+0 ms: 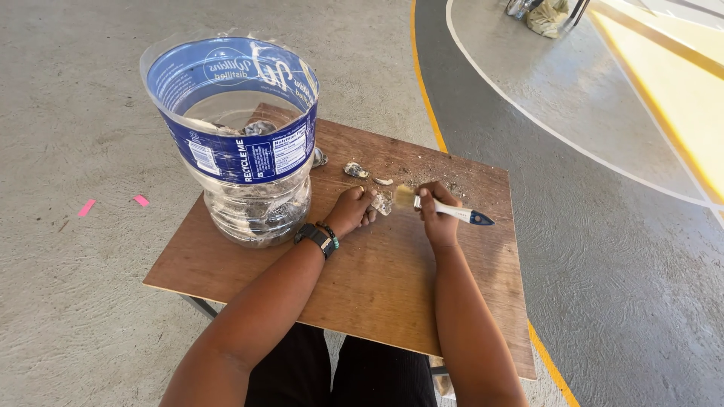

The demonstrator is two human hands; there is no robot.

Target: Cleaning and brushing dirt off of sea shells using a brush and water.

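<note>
My left hand (353, 211) clenches a small shell (381, 202) over the table (392, 286); my right hand (436, 215) grips the paintbrush (445, 207) against it. Shell looks brittle, light; I'd hold its edges.

Count, all placed relative to the wooden board (392, 279): one cut-open clear plastic jug (240, 143) with a blue label on its near-left part; one paintbrush (445, 208) over its middle; one pale shell (381, 202) just left of the bristles; three loose shell pieces toward its far edge (356, 170). Two hands above it: left hand (351, 211), right hand (437, 218). Two pink tape marks (113, 204) on the floor, left of it.
</note>
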